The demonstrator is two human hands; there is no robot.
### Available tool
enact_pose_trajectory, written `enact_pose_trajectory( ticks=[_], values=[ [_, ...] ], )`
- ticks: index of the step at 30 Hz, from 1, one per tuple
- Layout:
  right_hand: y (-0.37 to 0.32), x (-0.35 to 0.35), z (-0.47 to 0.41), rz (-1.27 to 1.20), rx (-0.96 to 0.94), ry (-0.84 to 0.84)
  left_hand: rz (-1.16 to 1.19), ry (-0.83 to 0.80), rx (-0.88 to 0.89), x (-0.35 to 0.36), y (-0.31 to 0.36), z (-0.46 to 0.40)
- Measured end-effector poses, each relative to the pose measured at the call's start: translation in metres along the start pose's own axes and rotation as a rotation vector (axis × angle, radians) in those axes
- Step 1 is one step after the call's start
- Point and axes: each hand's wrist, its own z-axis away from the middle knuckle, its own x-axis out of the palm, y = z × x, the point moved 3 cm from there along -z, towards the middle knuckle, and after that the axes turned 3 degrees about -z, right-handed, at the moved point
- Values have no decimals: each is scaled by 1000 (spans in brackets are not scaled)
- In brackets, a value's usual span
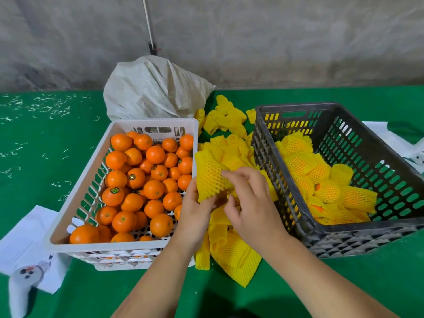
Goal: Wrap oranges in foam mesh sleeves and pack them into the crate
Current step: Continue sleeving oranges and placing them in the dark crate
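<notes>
The white basket [128, 180] and dark crate [344, 171] wall a narrow gap choked with loose foam sleeves [231, 251].

Glossy, smooth-skinned oranges [135, 177] fill a matt white perforated plastic basket [68, 203] on the left, soft yellow foam mesh sleeves [231, 253] lie beside a scuffed dark plastic crate [358, 235], and a coarse woven sack [153, 88] slumps on the green cloth worktop [41, 143].

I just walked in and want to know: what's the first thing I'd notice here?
The white crate on the left, heaped with bright oranges. Between the crates, both hands, left hand and right hand, work a yellow foam sleeve over a sleeve pile. On the right, a dark crate holds wrapped oranges.
</notes>
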Motion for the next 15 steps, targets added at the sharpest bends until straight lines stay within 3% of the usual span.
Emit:
enact_pose_trajectory(
  ticks=[3,6,11,15],
  values=[
    [9,1,-4,-129,132,-39,-7,-38,-10,0,1,4],
    [11,-1,-5,-166,96,41,-80,-92,40,2,3,8],
    [7,0,6,-140,31,205,-64,-7,105,3,5,8],
    [2,13,12,-203,182,73,-113,21,108,0,4,6]
  ],
)
